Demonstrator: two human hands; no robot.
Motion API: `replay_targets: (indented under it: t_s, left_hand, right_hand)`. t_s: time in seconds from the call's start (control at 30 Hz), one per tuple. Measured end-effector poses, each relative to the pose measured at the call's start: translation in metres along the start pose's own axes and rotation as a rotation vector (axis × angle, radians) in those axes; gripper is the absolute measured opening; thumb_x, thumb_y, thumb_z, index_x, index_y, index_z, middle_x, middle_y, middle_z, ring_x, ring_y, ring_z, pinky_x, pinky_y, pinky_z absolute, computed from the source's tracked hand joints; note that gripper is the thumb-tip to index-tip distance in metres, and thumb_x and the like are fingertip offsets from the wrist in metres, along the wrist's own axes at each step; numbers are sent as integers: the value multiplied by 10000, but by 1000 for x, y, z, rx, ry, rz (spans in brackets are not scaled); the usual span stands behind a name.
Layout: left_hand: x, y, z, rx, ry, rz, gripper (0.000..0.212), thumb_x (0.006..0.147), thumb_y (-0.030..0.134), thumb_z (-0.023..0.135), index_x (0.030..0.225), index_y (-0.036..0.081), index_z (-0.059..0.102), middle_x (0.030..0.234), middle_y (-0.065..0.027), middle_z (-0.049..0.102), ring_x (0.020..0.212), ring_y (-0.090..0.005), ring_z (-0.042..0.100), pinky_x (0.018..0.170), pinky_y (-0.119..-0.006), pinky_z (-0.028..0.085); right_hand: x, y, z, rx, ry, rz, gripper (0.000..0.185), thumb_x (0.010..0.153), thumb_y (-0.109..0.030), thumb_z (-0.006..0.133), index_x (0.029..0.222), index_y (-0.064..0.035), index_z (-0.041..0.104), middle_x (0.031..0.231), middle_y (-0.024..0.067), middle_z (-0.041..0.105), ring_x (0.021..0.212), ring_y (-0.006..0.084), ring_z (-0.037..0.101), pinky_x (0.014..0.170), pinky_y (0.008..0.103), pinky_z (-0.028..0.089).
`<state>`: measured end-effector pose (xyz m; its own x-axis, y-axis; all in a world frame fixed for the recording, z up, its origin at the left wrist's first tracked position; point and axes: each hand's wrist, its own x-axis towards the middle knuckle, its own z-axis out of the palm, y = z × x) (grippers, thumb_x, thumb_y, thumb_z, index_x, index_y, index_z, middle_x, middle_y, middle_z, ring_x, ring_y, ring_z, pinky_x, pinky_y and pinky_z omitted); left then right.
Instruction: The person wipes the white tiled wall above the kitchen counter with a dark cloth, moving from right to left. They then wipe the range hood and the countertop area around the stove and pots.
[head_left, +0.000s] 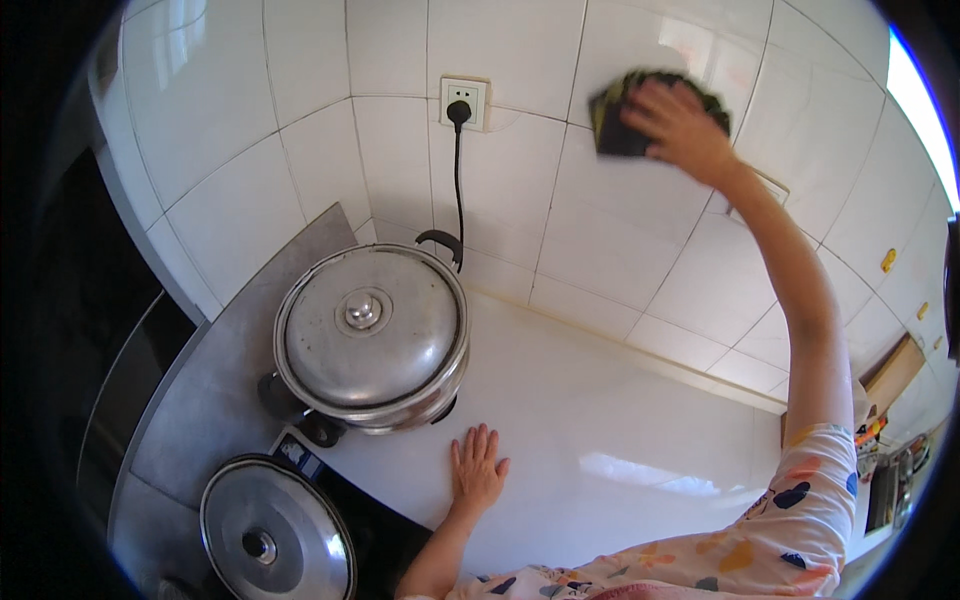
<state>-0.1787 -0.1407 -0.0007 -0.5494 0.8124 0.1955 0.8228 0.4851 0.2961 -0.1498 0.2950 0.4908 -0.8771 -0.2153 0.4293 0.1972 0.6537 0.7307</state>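
Note:
My right hand (679, 131) is raised against the white wall tiles (637, 202), its fingers spread over a dark green and black cloth (619, 127) pressed flat beneath the palm. The hand and cloth are slightly blurred. Flat on the white countertop (585, 397) rests my left hand (478, 466), fingers a little apart, holding nothing. Just beyond it stands a lidded steel pot (375, 330) with black handles. A black plug (458, 112) sits in the wall socket (480, 94), left of the cloth, and its cord hangs down behind the pot.
At the lower left, a second pan with a metal lid (277, 525) stands by a black cooktop (382, 525). Another wall plate (772, 187) is partly behind my right forearm. Yellow hooks (889, 260), a wooden board (896, 367) and kitchen items lie at the far right.

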Motion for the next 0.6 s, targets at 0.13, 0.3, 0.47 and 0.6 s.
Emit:
replay_targets:
  t_s: [0.13,0.3,0.47,0.6]
  left_hand:
    - [-4,-1,2,-20,2,-6,627,972,426,555,1487,84,450,1591,-147,366,1483,-330,305,1204,-595,179]
    - [0,2,-2,-12,16,11,622,950,424,583,1457,79,482,1569,-159,396,1463,-345,332,1191,-611,189]
    - [1,-4,3,-36,51,13,614,931,431,603,1433,90,514,1547,-155,425,1454,-345,349,1189,-610,192]
    - [2,-7,1,-23,67,8,621,929,444,601,1437,97,519,1553,-148,422,1462,-337,339,1195,-603,191]
  right_hand:
    - [56,61,-38,-196,400,609,634,937,-327,659,1506,-159,433,1619,90,315,1508,304,238,1219,541,178]
    - [116,69,-53,-202,396,696,683,974,-394,595,1549,-108,363,1633,164,266,1519,358,180,1210,570,146]
    - [149,34,-17,-239,365,172,579,931,-367,658,1466,-220,497,1581,29,400,1476,248,331,1196,508,269]
    - [112,58,-41,-257,349,193,609,900,-438,672,1446,-221,511,1544,38,448,1434,259,393,1151,486,336]
